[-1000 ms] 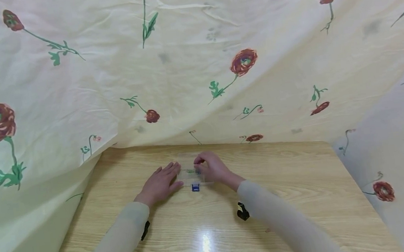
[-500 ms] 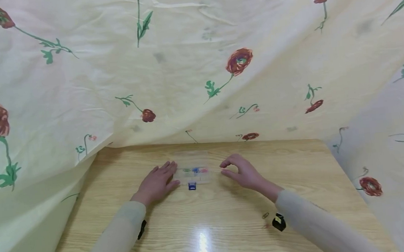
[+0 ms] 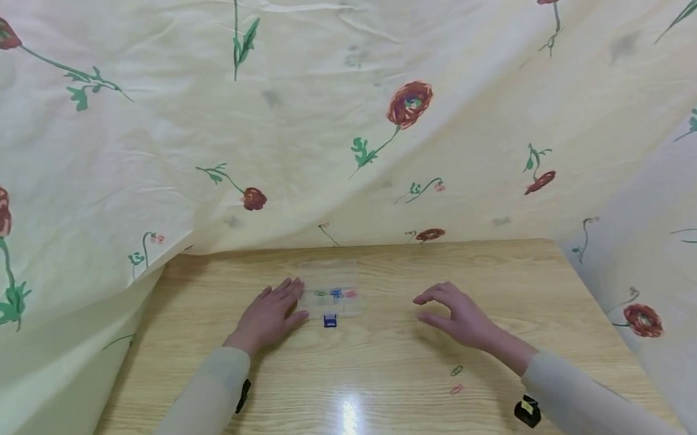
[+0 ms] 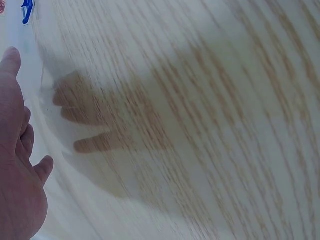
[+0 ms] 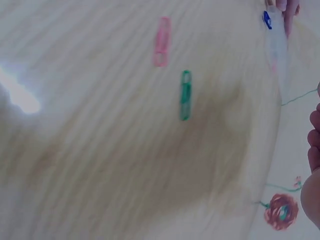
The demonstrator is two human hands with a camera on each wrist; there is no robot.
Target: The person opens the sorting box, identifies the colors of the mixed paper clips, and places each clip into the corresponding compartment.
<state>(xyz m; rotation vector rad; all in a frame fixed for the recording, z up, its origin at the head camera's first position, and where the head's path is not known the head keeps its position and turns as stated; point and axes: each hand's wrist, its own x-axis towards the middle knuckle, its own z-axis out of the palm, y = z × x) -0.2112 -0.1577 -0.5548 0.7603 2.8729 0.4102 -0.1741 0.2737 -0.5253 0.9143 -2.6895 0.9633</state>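
A clear plastic box (image 3: 354, 309) lies at the back of the table, its clear lid (image 3: 328, 272) laid back behind it. Green paper clips (image 3: 320, 293), blue ones (image 3: 336, 293) and pink ones (image 3: 349, 293) sit in separate compartments. On the front is a blue latch (image 3: 330, 321). My left hand (image 3: 270, 319) rests with spread fingers against the box's left side. Well right of the box, my right hand (image 3: 459, 316) hovers with loosely curved fingers and nothing between them. Nearer me lie a green paper clip (image 5: 185, 95) and a pink paper clip (image 5: 162, 41).
The wooden table (image 3: 396, 407) ends at a hanging flowered cloth (image 3: 317, 144) at the back and both sides. A black wrist device (image 3: 527, 410) hangs below the right sleeve. Light glares off the table front (image 3: 350, 431).
My right hand has left the box and moved right and toward me, fingers opening. The pink clips in the box and the two loose clips have come into view. The left hand stays at the box.
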